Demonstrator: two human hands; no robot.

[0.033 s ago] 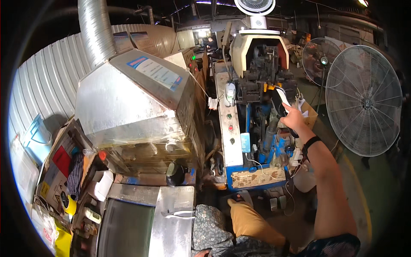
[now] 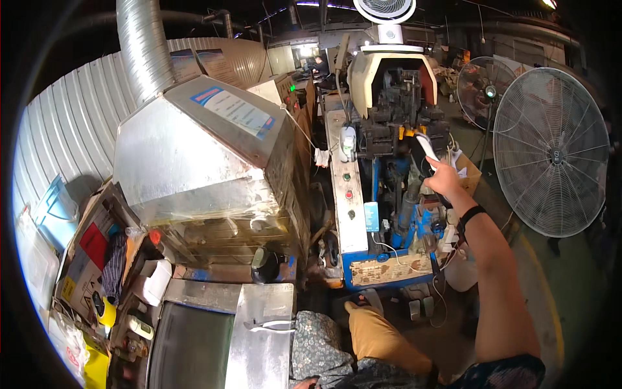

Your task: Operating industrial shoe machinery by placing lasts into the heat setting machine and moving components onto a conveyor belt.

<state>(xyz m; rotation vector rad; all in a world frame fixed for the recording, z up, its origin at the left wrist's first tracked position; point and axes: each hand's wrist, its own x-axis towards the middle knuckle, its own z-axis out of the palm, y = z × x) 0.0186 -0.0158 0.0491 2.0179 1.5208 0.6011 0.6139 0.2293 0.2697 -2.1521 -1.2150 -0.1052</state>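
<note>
My right arm reaches forward to the blue machine. In my right hand is a long, narrow white piece, with the fingers closed around its near end. The far end points up toward the dark clamp parts and yellow tips of the machine; whether it touches them I cannot tell. Just a sliver of my left hand shows at the lower edge beside the patterned cloth, its fingers mostly hidden. Near that cloth, pliers with pale handles lie on the metal table.
A control panel with buttons runs along the machine's left. Further left stands a large metal hood over a conveyor belt. To the right is a big fan. Foot pedals sit below the machine. A cardboard box holds odds and ends.
</note>
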